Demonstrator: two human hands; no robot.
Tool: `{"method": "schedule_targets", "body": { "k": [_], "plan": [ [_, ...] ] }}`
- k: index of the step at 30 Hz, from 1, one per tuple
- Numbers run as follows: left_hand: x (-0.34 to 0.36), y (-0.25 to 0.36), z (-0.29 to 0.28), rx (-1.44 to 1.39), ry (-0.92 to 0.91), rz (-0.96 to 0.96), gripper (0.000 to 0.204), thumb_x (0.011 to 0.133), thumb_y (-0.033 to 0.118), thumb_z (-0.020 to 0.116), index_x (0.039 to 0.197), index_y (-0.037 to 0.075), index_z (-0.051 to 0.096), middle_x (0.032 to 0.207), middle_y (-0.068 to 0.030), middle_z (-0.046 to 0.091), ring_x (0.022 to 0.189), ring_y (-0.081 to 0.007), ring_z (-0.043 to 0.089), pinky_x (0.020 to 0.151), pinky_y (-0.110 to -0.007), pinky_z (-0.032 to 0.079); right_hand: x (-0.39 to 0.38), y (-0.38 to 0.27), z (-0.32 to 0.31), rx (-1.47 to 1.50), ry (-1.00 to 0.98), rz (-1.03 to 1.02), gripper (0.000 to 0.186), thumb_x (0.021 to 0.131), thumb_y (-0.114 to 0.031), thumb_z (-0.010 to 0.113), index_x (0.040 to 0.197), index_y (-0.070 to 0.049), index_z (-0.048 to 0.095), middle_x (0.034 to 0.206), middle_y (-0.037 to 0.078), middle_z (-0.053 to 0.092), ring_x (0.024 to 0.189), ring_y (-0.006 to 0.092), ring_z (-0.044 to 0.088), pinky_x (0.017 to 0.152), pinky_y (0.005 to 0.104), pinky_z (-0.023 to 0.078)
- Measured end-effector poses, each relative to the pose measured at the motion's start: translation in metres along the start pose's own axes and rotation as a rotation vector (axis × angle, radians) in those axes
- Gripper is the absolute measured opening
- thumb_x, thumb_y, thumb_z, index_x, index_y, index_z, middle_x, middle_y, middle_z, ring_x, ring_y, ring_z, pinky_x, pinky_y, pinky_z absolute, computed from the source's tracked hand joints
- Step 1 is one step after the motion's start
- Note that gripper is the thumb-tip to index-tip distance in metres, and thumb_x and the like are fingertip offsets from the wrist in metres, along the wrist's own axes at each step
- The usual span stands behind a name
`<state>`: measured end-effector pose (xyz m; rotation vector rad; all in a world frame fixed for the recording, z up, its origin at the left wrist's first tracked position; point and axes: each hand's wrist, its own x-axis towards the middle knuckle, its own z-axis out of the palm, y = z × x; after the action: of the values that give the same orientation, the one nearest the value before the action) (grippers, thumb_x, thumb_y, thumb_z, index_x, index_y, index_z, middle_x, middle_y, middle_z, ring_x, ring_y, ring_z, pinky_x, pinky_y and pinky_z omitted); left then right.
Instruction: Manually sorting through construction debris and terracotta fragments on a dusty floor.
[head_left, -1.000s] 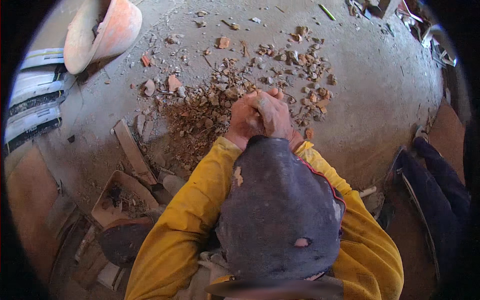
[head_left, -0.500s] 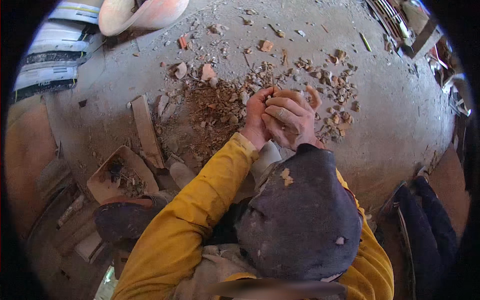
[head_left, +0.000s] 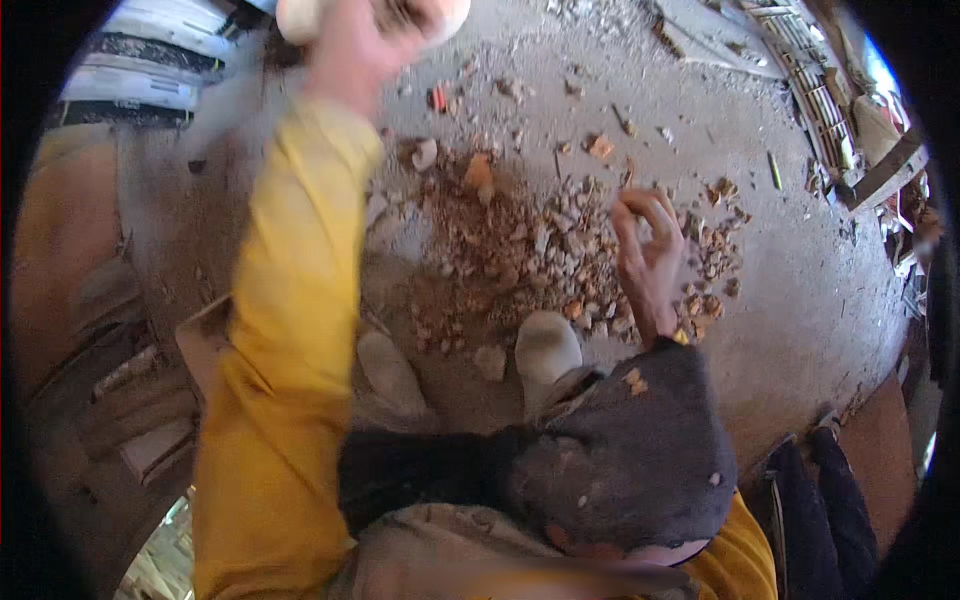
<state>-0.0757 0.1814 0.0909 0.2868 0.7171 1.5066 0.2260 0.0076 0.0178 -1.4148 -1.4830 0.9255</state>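
Note:
My left hand (head_left: 362, 48), in its yellow sleeve, reaches to a pale round basin (head_left: 452, 22) at the top edge. Motion smears its fingers, and whether they hold anything is unclear. The hand covers part of the basin, which has something dark inside. My right hand (head_left: 652, 245) hovers over the right side of a pile of small stones and brown rubble (head_left: 540, 240). Its fingers are curled round toward the thumb in a pinch; anything between them is too small to make out. A larger orange-brown chunk (head_left: 480, 175) lies at the pile's far side.
My pale shoes (head_left: 548, 345) border the near side of the pile. A shallow box (head_left: 200, 345) sits left, partly behind my sleeve. Stacked bags (head_left: 135, 80) stand far left. Wooden pieces and scrap (head_left: 800, 70) line the far right. Dark trousers (head_left: 815, 490) lie at lower right.
My hands were together above the stones and have parted. The left has swung forward and left to the basin; the right has shifted slightly right. The view has shifted too.

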Motion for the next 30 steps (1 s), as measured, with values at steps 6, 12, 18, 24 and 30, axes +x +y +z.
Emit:
{"method": "schedule_targets", "body": {
  "k": [6,12,18,24,30],
  "plan": [
    [0.004,0.059,0.02,0.816,0.19,-0.009,0.016,0.097,0.018,0.047,0.091,0.009,0.059,0.077,-0.0065,0.059,0.066,-0.0189,0.055,0.061,-0.033,0.049,0.001,0.022,0.054,-0.313,-0.427,-0.265,0.021,0.081,-0.017,0.069,0.099,-0.008,0.068,0.109,0.008,0.063,0.102,0.0249,0.06,0.1,0.0431,0.038],
    [-0.118,-0.055,-0.104,1.602,-0.187,0.179,0.025,0.084,0.008,0.056,0.105,-0.002,0.065,0.104,-0.0134,0.067,0.098,-0.0215,0.064,0.085,-0.035,0.05,0.02,0.034,0.123,-0.442,-0.763,-0.747,0.03,0.082,-0.028,0.067,0.11,-0.018,0.067,0.129,0.003,0.052,0.119,0.0249,0.05,0.111,0.0517,0.027],
    [-0.167,-0.091,-0.148,1.964,-0.25,0.164,0.061,0.073,0.007,0.061,0.133,0.01,0.049,0.137,-0.0136,0.046,0.125,-0.0341,0.045,0.102,-0.045,0.04,0.015,0.046,0.045,-0.618,-0.893,-0.503,0.034,0.08,-0.03,0.069,0.112,-0.018,0.066,0.127,0.007,0.053,0.121,0.028,0.049,0.11,0.0486,0.029],
    [-0.149,-0.085,-0.156,2.028,-0.325,0.053,0.059,0.071,0.014,0.07,0.127,0.008,0.052,0.12,-0.0165,0.052,0.111,-0.0373,0.051,0.097,-0.044,0.042,-0.011,0.033,0.038,-0.718,-0.934,-0.404,0.072,0.069,-0.049,0.078,0.132,-0.022,0.056,0.138,0.007,0.044,0.129,0.0273,0.041,0.111,0.0468,0.027],
    [-0.159,-0.093,-0.157,1.927,-0.287,-0.051,0.032,0.079,0.01,0.065,0.11,0.004,0.059,0.095,-0.0143,0.056,0.088,-0.031,0.057,0.079,-0.039,0.046,-0.013,0.043,0.032,-0.754,-0.807,-0.473,0.073,0.067,-0.047,0.079,0.132,-0.023,0.056,0.138,0.007,0.044,0.128,0.027,0.042,0.111,0.0454,0.029]
  ]
}}
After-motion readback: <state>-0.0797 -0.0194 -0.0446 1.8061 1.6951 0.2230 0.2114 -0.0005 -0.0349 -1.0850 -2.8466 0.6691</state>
